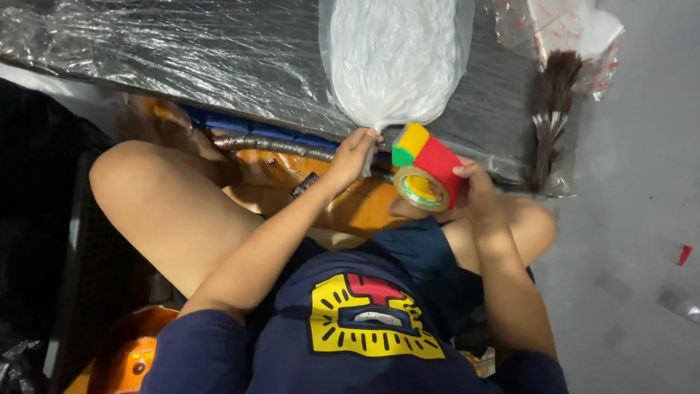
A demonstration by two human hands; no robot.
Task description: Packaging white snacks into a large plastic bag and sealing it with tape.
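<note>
A dark surface (pixel 182 58) wrapped in clear plastic film is seen beyond both hands, stretching away past the left hand. On it, directly beyond the left hand, a clear plastic bag (pixel 394 55) filled with white fluffy material is laid, its narrow neck pointing back toward the person. That neck is pinched between the closed fingers of the left hand (pixel 354 153), at the near edge of the surface. Beyond the right hand and out to its far side, a brown feather duster (pixel 552 109) in a plastic sleeve is seen lying on the surface. Just beside the left hand, a tape dispenser (pixel 425 171) with red, yellow and green parts and a roll of tape is held by the right hand (pixel 477 186), whose fingers are curled around its red body. A small red scrap (pixel 684 255) is seen on the grey floor, well out from the right hand.
</note>
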